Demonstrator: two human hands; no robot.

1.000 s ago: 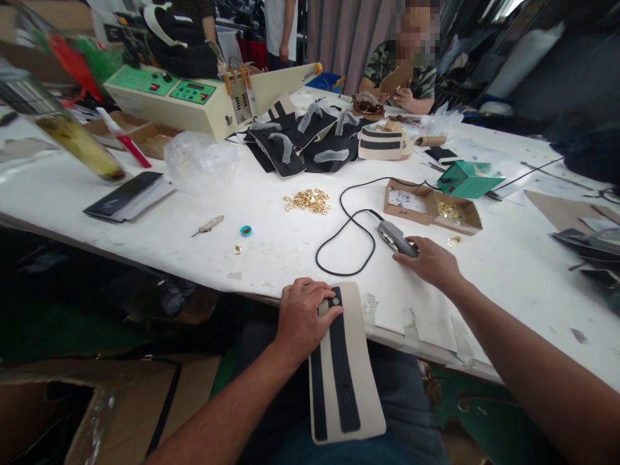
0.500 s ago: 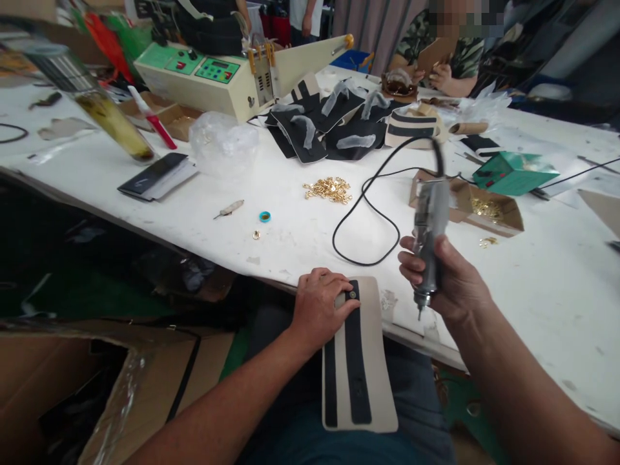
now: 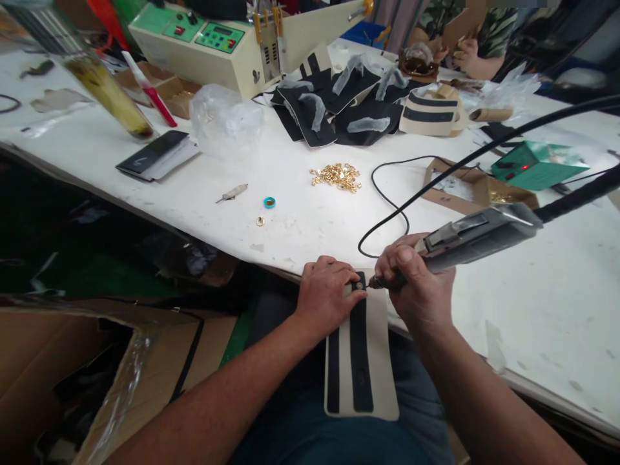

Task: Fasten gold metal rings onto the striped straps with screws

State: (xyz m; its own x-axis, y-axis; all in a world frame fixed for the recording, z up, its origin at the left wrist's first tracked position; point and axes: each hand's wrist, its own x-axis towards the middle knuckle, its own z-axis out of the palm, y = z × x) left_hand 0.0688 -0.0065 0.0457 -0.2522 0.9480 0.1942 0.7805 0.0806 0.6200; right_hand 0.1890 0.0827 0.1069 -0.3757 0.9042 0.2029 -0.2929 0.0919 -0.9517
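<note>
A beige panel with two black strips [image 3: 361, 361] lies over the table's front edge and onto my lap. My left hand [image 3: 325, 297] is closed on its top end, fingers pinching beside a small round metal fitting [image 3: 359, 284] on the black strip. My right hand [image 3: 411, 281] grips a grey corded electric driver [image 3: 477, 236], held almost level, its tip touching that fitting. The black cord [image 3: 387, 200] loops back across the white table [image 3: 533, 290].
A pile of gold fittings [image 3: 336, 175], a blue ring [image 3: 269, 202] and a small awl [image 3: 232, 192] lie ahead. Behind are a cardboard tray [image 3: 465, 194], a green box [image 3: 537, 165], black and beige panels [image 3: 339, 110] and a cream machine [image 3: 217, 45]. Another person's hands [image 3: 467, 55] work far across.
My right hand has swung the driver from upright to nearly level and brought its tip down onto the fitting. My left hand has stayed on the panel. The view has dipped closer.
</note>
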